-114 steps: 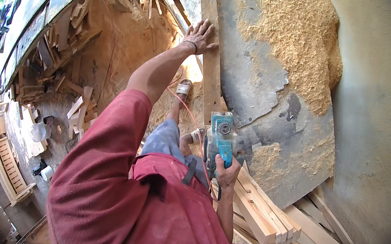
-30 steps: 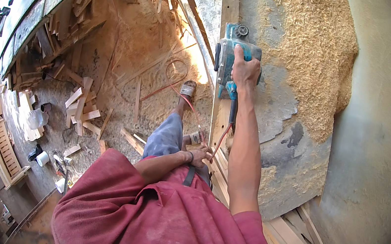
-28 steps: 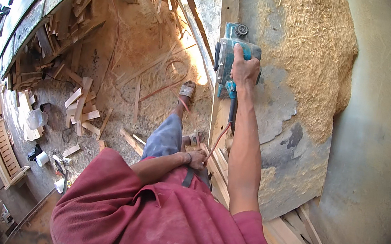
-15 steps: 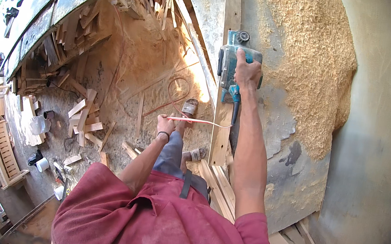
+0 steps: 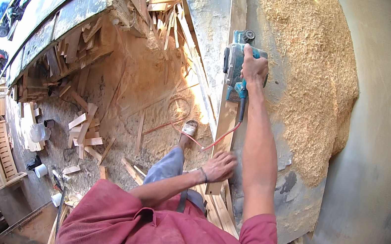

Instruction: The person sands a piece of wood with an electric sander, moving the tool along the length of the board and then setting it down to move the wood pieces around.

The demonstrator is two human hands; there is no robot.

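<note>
A teal electric hand planer (image 5: 238, 60) rests on a long wooden board (image 5: 222, 136), and my right hand (image 5: 255, 69) is closed round its top handle with the arm stretched out. From the planer's rear runs a red cord (image 5: 223, 137), hanging down to the floor on the left. My left hand (image 5: 219, 166) is over the near end of that board, free of the cord. Its fingers are loosely bent and slightly blurred, and nothing shows in them. Whether they touch the board I cannot tell.
A big heap of wood shavings (image 5: 311, 83) covers the right side of the grey bench top (image 5: 302, 197), against a wall (image 5: 377, 147). Offcuts (image 5: 87, 127) lie on the floor at left. Cord loops near my sandalled foot (image 5: 189, 127). A slatted wooden piece (image 5: 4, 150) stands far left.
My left hand has let go of the cord and moved right and nearer, to the board's end. The cord now sags. The planer stays in my right hand with little movement along the board.
</note>
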